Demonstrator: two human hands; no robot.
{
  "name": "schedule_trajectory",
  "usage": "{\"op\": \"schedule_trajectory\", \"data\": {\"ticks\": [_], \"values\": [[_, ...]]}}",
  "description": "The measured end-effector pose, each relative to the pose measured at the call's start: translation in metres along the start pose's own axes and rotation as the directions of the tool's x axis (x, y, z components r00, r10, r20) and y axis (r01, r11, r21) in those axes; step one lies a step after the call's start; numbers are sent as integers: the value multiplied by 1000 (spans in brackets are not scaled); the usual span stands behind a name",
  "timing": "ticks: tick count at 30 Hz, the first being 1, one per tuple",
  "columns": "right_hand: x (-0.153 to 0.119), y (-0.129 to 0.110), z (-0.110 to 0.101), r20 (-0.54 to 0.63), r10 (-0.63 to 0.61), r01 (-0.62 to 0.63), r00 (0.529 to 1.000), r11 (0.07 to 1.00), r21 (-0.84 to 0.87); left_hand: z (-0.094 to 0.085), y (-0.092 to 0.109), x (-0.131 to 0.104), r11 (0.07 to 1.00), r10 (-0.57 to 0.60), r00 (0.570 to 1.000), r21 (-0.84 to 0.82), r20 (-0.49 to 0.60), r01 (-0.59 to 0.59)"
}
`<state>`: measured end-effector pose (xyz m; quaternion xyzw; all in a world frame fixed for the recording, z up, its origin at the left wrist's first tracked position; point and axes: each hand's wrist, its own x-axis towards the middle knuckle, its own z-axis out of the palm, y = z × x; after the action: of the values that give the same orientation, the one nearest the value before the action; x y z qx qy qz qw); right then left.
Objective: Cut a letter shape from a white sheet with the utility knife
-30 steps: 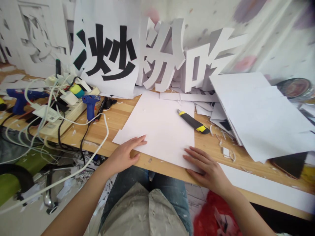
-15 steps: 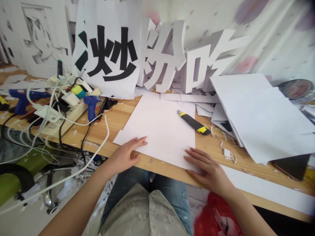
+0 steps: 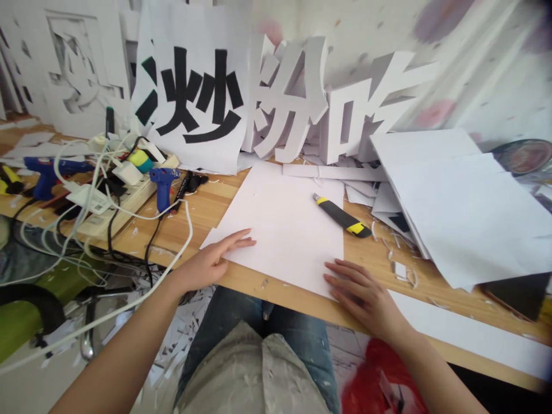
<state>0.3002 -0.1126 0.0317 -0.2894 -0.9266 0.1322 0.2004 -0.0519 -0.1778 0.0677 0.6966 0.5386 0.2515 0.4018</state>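
Note:
A white sheet of board (image 3: pixel 284 224) lies flat on the wooden table in front of me. My left hand (image 3: pixel 222 256) rests at its near left corner, fingers stretched out over the sheet. On the near right corner lies my right hand (image 3: pixel 360 290), its fingers extended and holding nothing. A black and yellow utility knife (image 3: pixel 341 216) lies across the sheet's right edge, apart from both hands.
White foam letters (image 3: pixel 297 98) and a paper with black characters (image 3: pixel 198 95) stand at the back. White sheets (image 3: pixel 461 195) are stacked right. Blue glue guns (image 3: pixel 164 187) and tangled white cables (image 3: pixel 92 178) lie left. A red bag (image 3: pixel 379 379) sits below the table edge.
My left hand has shifted left along the sheet's near edge toward its corner. My right hand stays where it was. The knife lies unmoved.

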Motion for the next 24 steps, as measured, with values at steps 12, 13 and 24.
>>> {"op": "schedule_trajectory", "data": {"ticks": [12, 13, 24], "values": [[-2, 2, 2, -15, 7, -7, 1000, 1000, 19, -37, -42, -25, 973, 29, 982, 228, -185, 14], [-2, 2, 3, -16, 9, -9, 1000, 1000, 20, -38, -44, -24, 969, 16, 985, 245, -170, 26], [0, 0, 2, -25, 6, -6, 1000, 1000, 15, -45, -61, -8, 897, 124, 986, 437, -108, -65]]}}
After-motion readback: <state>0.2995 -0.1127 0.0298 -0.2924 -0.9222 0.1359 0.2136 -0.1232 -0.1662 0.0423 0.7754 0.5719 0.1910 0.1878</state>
